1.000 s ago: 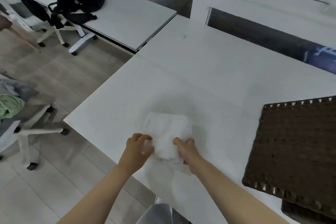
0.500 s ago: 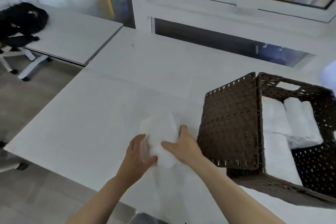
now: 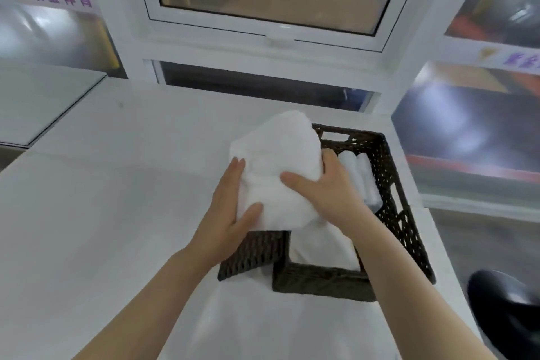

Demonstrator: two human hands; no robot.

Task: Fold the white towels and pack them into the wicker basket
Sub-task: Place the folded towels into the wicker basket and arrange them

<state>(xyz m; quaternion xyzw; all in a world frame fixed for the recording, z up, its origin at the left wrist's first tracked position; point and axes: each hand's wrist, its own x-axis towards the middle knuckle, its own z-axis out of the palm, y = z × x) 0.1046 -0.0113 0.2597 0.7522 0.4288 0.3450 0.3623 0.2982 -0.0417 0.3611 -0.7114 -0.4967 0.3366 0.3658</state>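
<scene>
Folded towel: white bundle (image 3: 280,172), lifted clear of the bench, held over the left part of the wicker basket
Left hand: (image 3: 230,219) clamped on the bundle's left and lower side, thumb pressed into the front, fingers up along the left edge
Right hand: (image 3: 324,187) clamped on the bundle's right side, thumb laid across the front, fingers wrapped behind, out of sight
Hands: apart, the towel between them, both gripping it
Wicker basket: dark brown weave (image 3: 391,213), stood on the bench near its right edge; handle cut-out showed in the far wall
Basket flap: woven panel (image 3: 251,251) of the same dark weave lay at the basket's near-left corner, under the left hand; whether attached could not be told
Packed towels: rolled white ones (image 3: 362,181) lay along the right wall inside the basket; another white towel (image 3: 321,245) lay flat in the near part
Bench: white top (image 3: 102,213), far edge against a white window frame (image 3: 263,35)
Edge of view: dark rounded object (image 3: 505,316) beyond the bench's right edge, blurred, unidentified
</scene>
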